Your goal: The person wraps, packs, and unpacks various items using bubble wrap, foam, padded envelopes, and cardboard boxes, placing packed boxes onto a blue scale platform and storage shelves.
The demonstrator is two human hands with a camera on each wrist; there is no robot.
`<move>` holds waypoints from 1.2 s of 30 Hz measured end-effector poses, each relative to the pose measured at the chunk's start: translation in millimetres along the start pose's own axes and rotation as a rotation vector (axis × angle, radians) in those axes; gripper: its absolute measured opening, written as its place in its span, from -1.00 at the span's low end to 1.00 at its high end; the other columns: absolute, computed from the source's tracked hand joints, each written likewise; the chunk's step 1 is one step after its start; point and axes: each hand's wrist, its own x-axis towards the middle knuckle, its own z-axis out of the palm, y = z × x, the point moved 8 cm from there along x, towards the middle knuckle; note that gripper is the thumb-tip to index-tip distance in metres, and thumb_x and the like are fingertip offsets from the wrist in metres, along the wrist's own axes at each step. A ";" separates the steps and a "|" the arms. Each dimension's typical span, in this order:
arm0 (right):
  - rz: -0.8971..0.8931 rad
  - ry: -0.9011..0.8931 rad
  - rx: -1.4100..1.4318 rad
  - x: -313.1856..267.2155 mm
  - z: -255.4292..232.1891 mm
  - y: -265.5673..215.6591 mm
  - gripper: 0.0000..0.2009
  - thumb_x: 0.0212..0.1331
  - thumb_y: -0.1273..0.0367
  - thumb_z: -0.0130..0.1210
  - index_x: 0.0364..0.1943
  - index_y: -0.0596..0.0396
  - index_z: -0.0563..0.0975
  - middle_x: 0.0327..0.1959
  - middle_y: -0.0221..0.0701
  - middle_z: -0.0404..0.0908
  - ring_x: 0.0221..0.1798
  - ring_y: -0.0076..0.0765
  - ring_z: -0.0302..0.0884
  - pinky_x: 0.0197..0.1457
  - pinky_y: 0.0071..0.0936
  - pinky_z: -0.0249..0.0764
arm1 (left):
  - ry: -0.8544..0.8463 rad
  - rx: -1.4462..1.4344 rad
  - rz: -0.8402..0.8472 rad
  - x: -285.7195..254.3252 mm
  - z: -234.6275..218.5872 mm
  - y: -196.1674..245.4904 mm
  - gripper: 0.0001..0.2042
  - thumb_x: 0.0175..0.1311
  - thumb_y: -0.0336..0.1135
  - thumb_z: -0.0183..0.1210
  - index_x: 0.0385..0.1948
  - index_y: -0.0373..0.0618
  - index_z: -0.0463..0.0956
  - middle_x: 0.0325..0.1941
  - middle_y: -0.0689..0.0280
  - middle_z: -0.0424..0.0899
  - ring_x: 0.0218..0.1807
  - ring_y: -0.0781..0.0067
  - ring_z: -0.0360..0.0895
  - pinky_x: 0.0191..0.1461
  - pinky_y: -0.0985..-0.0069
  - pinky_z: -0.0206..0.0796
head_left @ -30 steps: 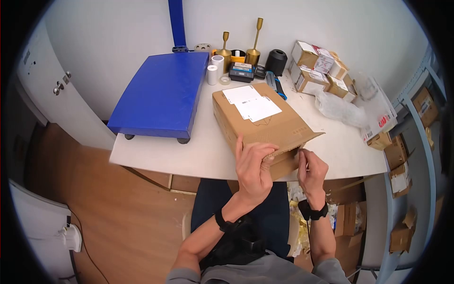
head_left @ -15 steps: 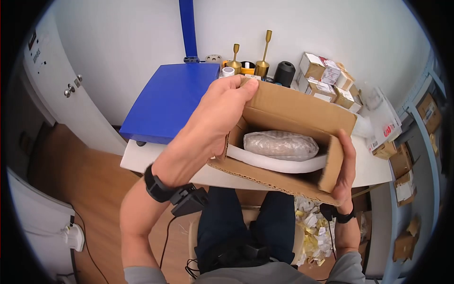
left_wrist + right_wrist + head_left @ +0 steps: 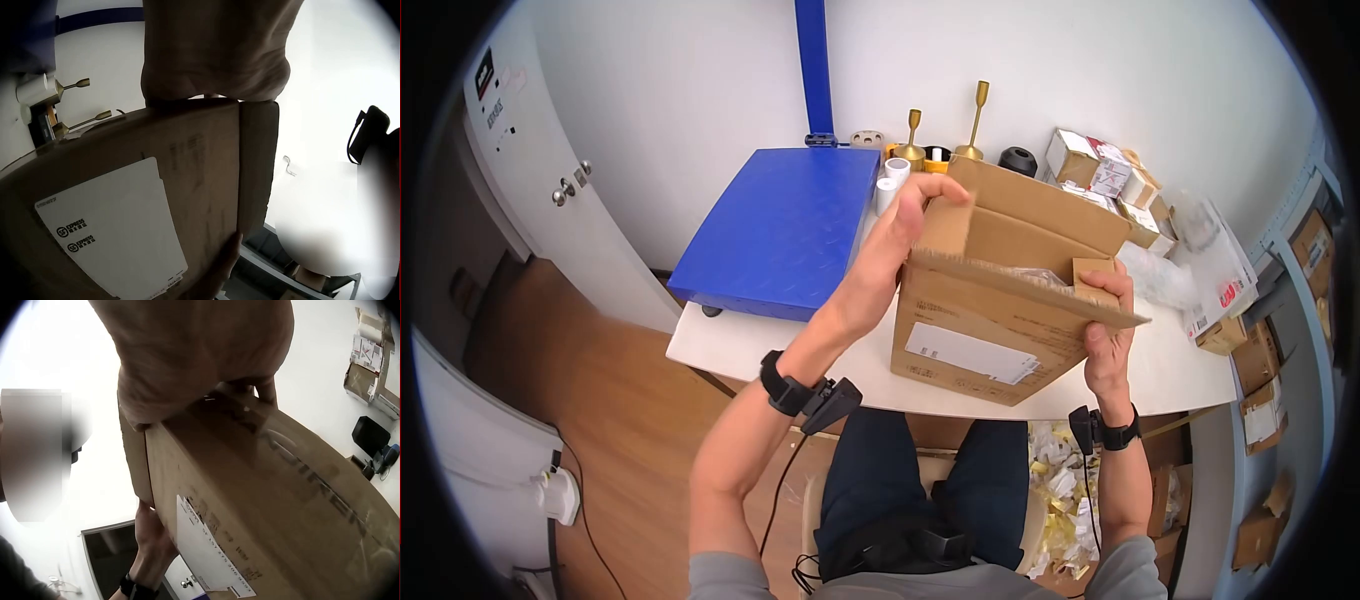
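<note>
A brown cardboard box (image 3: 940, 300) stands upright at the table's front, its top flaps raised. A white shipping label (image 3: 970, 352) on its near side also shows in the left wrist view, as an express label (image 3: 119, 225). My left hand (image 3: 882, 262) holds the left flap, fingers bent over its top edge. On the right, my right hand (image 3: 1108, 345) grips the box's corner, thumb in front and fingers over the short flap. Just inside the opening a bit of clear plastic-wrapped content (image 3: 1040, 275) shows; the near flap hides the rest.
To the left stands a blue platform scale (image 3: 785, 220). Gold candlesticks (image 3: 912, 150), white rolls (image 3: 897, 170) and a black cylinder (image 3: 1018, 160) sit behind the box. Small cartons (image 3: 1072, 157) and bubble wrap (image 3: 1160, 278) lie back right. Paper scraps (image 3: 1055, 490) fill the floor area below.
The box has gone from lying on its side, to tipped open toward me with a bubble-wrapped item and white foam showing, to upright on the table. Both hands stayed on it in the last half second.
</note>
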 end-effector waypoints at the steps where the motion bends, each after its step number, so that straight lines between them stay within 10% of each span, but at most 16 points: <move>1: -0.026 -0.023 -0.034 1.7 -0.6 3.0 -0.33 0.36 -0.13 0.16 0.26 0.19 0.49 0.37 -0.12 0.40 0.52 -0.01 0.20 0.58 -0.03 0.09 | 0.010 0.000 -0.003 -5.6 -1.6 -4.7 -0.34 0.56 0.37 -0.12 0.29 -0.09 0.34 0.50 0.06 0.34 0.49 0.21 0.35 0.52 0.22 0.19; 4: -0.005 -0.048 -0.025 10.7 0.0 18.3 -0.31 0.41 -0.11 0.09 0.32 0.23 0.43 0.39 -0.16 0.42 0.51 -0.09 0.22 0.59 -0.11 0.09 | 0.004 -0.059 0.154 -17.1 0.5 2.2 -0.26 0.48 0.38 0.04 0.35 -0.14 0.38 0.51 0.02 0.30 0.52 0.17 0.28 0.53 0.20 0.15; 6: 0.100 -0.011 0.042 15.1 0.2 33.8 -0.31 0.48 -0.09 0.01 0.37 0.27 0.38 0.40 -0.17 0.42 0.48 -0.16 0.27 0.58 -0.19 0.10 | 0.117 0.471 0.242 -17.2 3.4 10.5 -0.19 0.41 0.33 0.19 0.41 -0.22 0.34 0.58 -0.01 0.20 0.58 0.10 0.20 0.58 0.23 0.08; 11: 0.315 0.064 0.270 46.3 19.6 34.8 -0.38 0.58 0.00 -0.10 0.43 0.24 0.33 0.42 -0.21 0.42 0.46 -0.30 0.32 0.55 -0.32 0.16 | 0.337 0.386 0.054 2.3 -12.1 -7.3 -0.36 0.37 -0.03 0.39 0.29 -0.35 0.44 0.23 0.16 0.46 0.27 0.30 0.44 0.39 0.29 0.32; 14: 0.284 0.147 0.362 61.1 24.2 18.9 -0.40 0.55 0.04 -0.06 0.47 0.16 0.29 0.46 -0.18 0.39 0.46 -0.24 0.37 0.53 -0.25 0.23 | 0.511 0.491 0.145 -4.0 -34.1 12.7 -0.32 0.25 0.08 0.46 0.17 -0.34 0.50 0.08 0.09 0.44 0.14 0.25 0.41 0.34 0.34 0.29; 18: 0.191 0.231 0.317 33.8 5.2 16.0 -0.42 0.56 0.12 -0.04 0.50 0.14 0.21 0.44 -0.09 0.41 0.43 -0.09 0.45 0.50 -0.16 0.30 | 0.913 0.025 0.121 -19.0 -130.4 48.2 -0.49 0.42 -0.06 0.32 0.14 -0.34 0.50 0.10 0.07 0.66 -0.04 0.33 0.71 -0.01 0.37 0.64; 21: 0.372 0.112 0.132 -21.1 9.9 50.7 -0.54 0.60 0.26 -0.04 0.44 0.14 0.26 0.34 -0.10 0.49 0.38 -0.16 0.49 0.45 -0.23 0.35 | 1.049 -0.208 0.157 -44.2 -253.5 35.1 -0.53 0.45 -0.13 0.22 0.22 -0.31 0.45 0.08 0.13 0.66 -0.02 0.23 0.72 0.03 0.31 0.64; 26: 0.488 0.149 0.008 -97.1 10.0 92.4 -0.58 0.57 0.29 -0.02 0.38 0.17 0.33 0.29 -0.14 0.53 0.39 -0.16 0.48 0.48 -0.18 0.32 | 1.361 -0.106 0.126 -94.9 -305.4 54.8 -0.50 0.46 -0.08 0.17 0.24 -0.30 0.44 0.14 0.13 0.67 0.08 0.20 0.71 0.10 0.27 0.61; 30: 0.460 0.178 -0.226 -109.9 12.4 80.7 -0.62 0.53 0.35 0.00 0.31 0.22 0.39 0.27 -0.11 0.54 0.39 -0.13 0.47 0.52 -0.17 0.27 | 1.539 0.004 0.045 -124.8 -347.7 44.4 -0.45 0.45 -0.05 0.13 0.30 -0.30 0.41 0.21 0.12 0.64 0.15 0.18 0.69 0.19 0.22 0.55; 36: 0.487 0.186 -0.206 -116.5 9.0 84.7 -0.65 0.54 0.36 -0.03 0.31 0.18 0.40 0.29 -0.16 0.53 0.41 -0.16 0.42 0.55 -0.17 0.24 | 1.505 0.480 -0.538 -167.3 -397.9 35.7 -0.59 0.41 0.13 -0.01 0.01 0.02 0.52 -0.22 0.29 0.50 -0.37 0.40 0.37 -0.22 0.44 0.20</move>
